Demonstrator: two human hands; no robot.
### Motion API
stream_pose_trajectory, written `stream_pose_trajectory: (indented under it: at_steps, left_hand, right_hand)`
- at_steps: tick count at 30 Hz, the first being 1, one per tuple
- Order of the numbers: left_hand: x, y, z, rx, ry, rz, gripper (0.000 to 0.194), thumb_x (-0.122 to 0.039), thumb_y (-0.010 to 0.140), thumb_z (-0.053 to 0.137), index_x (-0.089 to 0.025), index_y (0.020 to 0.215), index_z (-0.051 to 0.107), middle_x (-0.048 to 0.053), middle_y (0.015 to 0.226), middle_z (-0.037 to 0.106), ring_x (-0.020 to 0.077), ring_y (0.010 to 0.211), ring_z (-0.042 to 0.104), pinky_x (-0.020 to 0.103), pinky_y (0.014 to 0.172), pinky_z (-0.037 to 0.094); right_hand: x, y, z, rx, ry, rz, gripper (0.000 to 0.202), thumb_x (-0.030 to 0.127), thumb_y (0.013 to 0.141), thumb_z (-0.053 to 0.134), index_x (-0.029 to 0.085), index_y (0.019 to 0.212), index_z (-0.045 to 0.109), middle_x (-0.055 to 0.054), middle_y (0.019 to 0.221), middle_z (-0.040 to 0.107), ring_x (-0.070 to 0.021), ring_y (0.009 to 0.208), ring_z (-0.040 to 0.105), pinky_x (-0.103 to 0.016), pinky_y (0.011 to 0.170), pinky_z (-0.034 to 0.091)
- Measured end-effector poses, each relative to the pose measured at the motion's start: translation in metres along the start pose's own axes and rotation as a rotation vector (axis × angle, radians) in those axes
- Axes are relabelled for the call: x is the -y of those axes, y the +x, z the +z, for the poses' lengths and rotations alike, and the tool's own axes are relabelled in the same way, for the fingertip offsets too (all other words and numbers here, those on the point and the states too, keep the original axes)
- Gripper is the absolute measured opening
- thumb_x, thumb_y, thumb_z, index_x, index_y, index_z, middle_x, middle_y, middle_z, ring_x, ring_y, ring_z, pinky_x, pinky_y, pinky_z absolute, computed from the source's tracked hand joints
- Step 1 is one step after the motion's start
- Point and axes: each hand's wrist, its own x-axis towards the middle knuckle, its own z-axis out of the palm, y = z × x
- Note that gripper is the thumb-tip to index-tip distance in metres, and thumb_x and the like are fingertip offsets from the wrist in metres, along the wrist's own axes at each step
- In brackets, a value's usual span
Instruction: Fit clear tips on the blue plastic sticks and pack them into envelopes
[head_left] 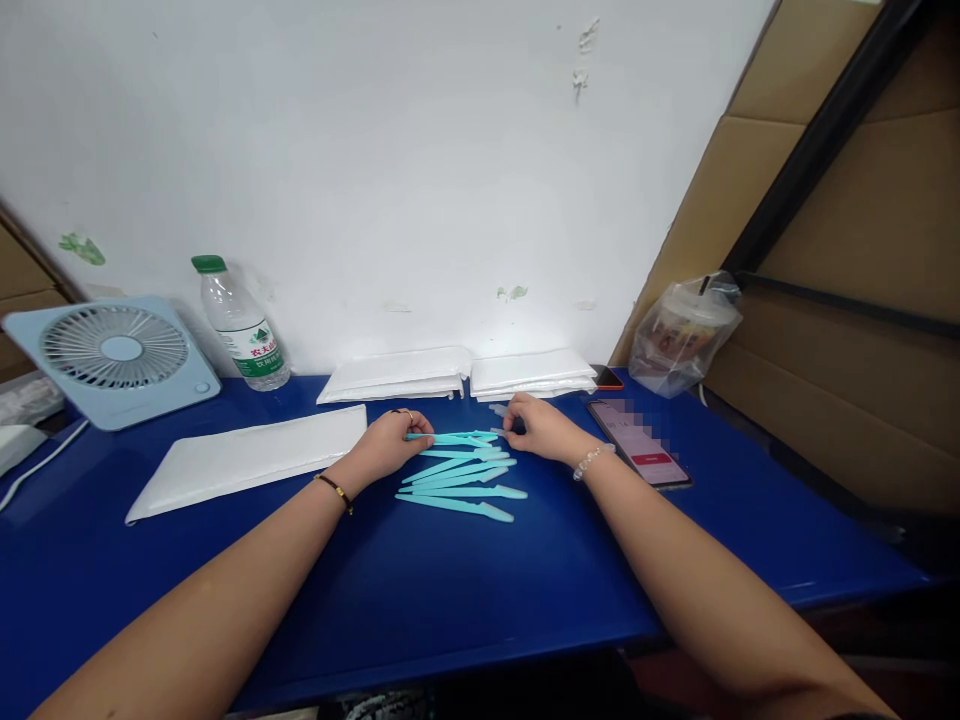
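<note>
2 hands (386,445) (540,428) pinch opposite ends of 1 slim turquoise plastic stick (452,437), above the loose pile (461,480) on your blue bench (450,590). Light, stiff, probably slick: grip near the ends.

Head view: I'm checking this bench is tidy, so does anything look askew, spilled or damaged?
Nothing is spilled. The thin turquoise plastic sticks lie fanned unevenly on the blue table between the left hand and right hand. The white wall has chipped paint and green smudges.
</note>
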Motion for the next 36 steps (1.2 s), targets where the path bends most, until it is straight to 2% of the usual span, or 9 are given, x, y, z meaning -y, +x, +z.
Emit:
stream_pose_trajectory:
  at_steps: [8, 16, 19, 22, 25, 30, 33, 36]
  left_hand:
    - [0.002, -0.001, 0.000, -0.015, -0.015, 0.021, 0.027, -0.046, 0.079, 0.051, -0.023, 0.082, 0.065, 0.002, 0.085, 0.068, 0.0197, 0.076, 0.060, 0.026, 0.062, 0.042]
    - [0.003, 0.001, 0.000, -0.056, -0.101, -0.042, 0.037, -0.052, 0.080, 0.046, -0.021, 0.083, 0.064, 0.001, 0.082, 0.068, 0.0191, 0.074, 0.059, 0.027, 0.066, 0.043]
    - [0.003, 0.002, 0.000, -0.078, -0.144, -0.092, 0.038, -0.054, 0.079, 0.046, -0.020, 0.083, 0.063, 0.000, 0.078, 0.066, 0.0176, 0.070, 0.057, 0.027, 0.065, 0.041]
    - [0.002, 0.003, 0.000, -0.098, -0.181, -0.110, 0.038, -0.054, 0.077, 0.047, -0.019, 0.082, 0.062, 0.000, 0.075, 0.063, 0.0160, 0.067, 0.053, 0.026, 0.064, 0.039]
    - [0.001, 0.002, -0.001, -0.106, -0.230, -0.112, 0.039, -0.055, 0.076, 0.048, -0.018, 0.081, 0.061, -0.001, 0.070, 0.060, 0.0145, 0.064, 0.050, 0.025, 0.062, 0.038]
    - [0.000, 0.000, 0.000, -0.123, -0.326, -0.173, 0.041, -0.056, 0.075, 0.048, -0.018, 0.083, 0.061, -0.003, 0.066, 0.056, 0.0132, 0.061, 0.046, 0.024, 0.059, 0.035]
    - [0.000, 0.000, 0.000, -0.127, -0.363, -0.188, 0.042, -0.057, 0.075, 0.049, -0.017, 0.084, 0.062, -0.002, 0.069, 0.057, 0.0139, 0.064, 0.047, 0.025, 0.062, 0.036]
    - [0.000, -0.001, -0.001, -0.120, -0.385, -0.181, 0.041, -0.055, 0.075, 0.050, -0.017, 0.084, 0.062, -0.001, 0.072, 0.058, 0.0141, 0.067, 0.047, 0.025, 0.064, 0.036]
  right_hand:
    - [0.003, -0.004, -0.006, 0.025, 0.063, 0.090, 0.006, 0.015, 0.067, 0.064, 0.016, 0.074, 0.064, -0.004, 0.087, 0.056, -0.0129, 0.069, 0.054, -0.023, 0.062, 0.042]
    - [0.008, -0.004, -0.006, -0.018, -0.093, 0.075, 0.005, 0.013, 0.070, 0.060, 0.016, 0.070, 0.064, -0.005, 0.084, 0.060, -0.0139, 0.068, 0.055, -0.023, 0.061, 0.039]
    - [0.005, -0.004, -0.006, -0.038, -0.077, 0.071, 0.006, 0.012, 0.069, 0.059, 0.017, 0.070, 0.062, -0.004, 0.078, 0.062, -0.0138, 0.067, 0.055, -0.023, 0.060, 0.038]
    - [0.000, -0.004, -0.005, -0.113, 0.064, 0.092, 0.005, 0.014, 0.072, 0.057, 0.018, 0.074, 0.059, -0.001, 0.070, 0.062, -0.0129, 0.063, 0.055, -0.022, 0.058, 0.039]
    - [-0.005, -0.002, -0.001, -0.150, 0.336, 0.139, 0.004, 0.022, 0.076, 0.058, 0.018, 0.073, 0.056, 0.000, 0.067, 0.063, -0.0124, 0.059, 0.057, -0.023, 0.057, 0.042]
    - [-0.005, 0.003, 0.006, -0.183, 0.794, 0.217, 0.021, 0.031, 0.065, 0.071, 0.017, 0.069, 0.055, -0.002, 0.065, 0.065, -0.0157, 0.062, 0.064, -0.027, 0.060, 0.050]
    - [-0.001, 0.003, 0.007, -0.230, 0.887, 0.238, 0.023, 0.031, 0.060, 0.075, 0.016, 0.068, 0.058, -0.002, 0.064, 0.066, -0.0160, 0.062, 0.064, -0.029, 0.062, 0.051]
    - [0.001, 0.003, 0.007, -0.265, 0.876, 0.222, 0.023, 0.031, 0.059, 0.076, 0.015, 0.068, 0.061, -0.003, 0.064, 0.066, -0.0158, 0.063, 0.063, -0.029, 0.063, 0.051]
